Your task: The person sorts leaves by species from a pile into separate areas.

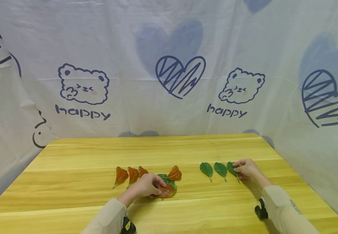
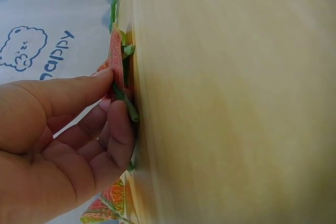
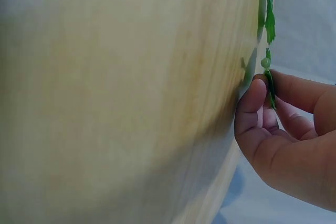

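My left hand point(image 1: 149, 186) pinches a red leaf point(image 1: 168, 191) between thumb and fingers, over a small pile in the middle of the table. In the left wrist view the held leaf point(image 2: 116, 59) is seen nearly edge-on, its green stem hanging by the fingertips. Green leaves point(image 1: 163, 177) and another red leaf point(image 1: 175, 173) lie right behind it. Further right, my right hand point(image 1: 248, 169) pinches a green leaf point(image 1: 232, 168) at the end of a row. The right wrist view shows that leaf point(image 3: 271, 88) between thumb and forefinger, close over the table.
Two green leaves, one at the left point(image 1: 206, 170) and one in the middle point(image 1: 221, 170), lie left of my right hand. Red leaves point(image 1: 121, 175) stand in a row by my left hand, one partly covered. The wooden table point(image 1: 98, 152) ends at a printed cloth point(image 1: 128, 97).
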